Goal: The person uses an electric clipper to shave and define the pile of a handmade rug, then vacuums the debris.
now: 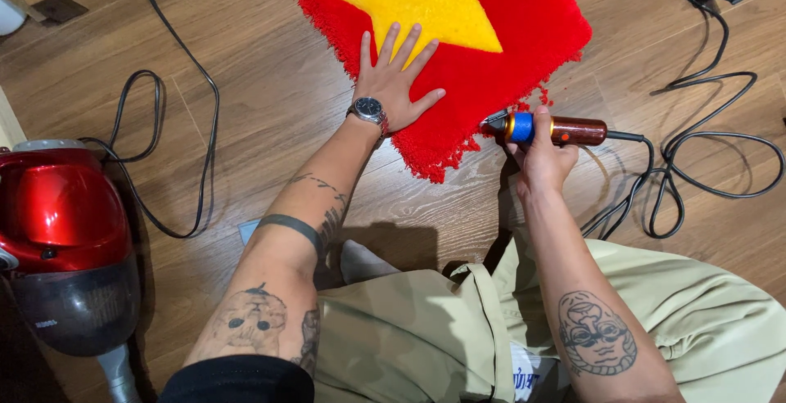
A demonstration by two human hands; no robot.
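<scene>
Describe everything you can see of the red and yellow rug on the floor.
The tufted rug is shaggy red pile with a big yellow star, lying flat on the wooden floor, its top cut off by the frame. The left hand presses flat on it; the right hand holds a corded trimmer at its frayed edge.

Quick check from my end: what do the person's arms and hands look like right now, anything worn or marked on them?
Both arms are bare to the upper arm. The left hand has a silver metal wristwatch at the wrist; the left forearm carries a dark band tattoo, script-like linework above it, and a cartoon face tattoo near the elbow. A black sleeve edge shows at the bottom. The right hand wears nothing; its forearm has a face tattoo with glasses.
</scene>
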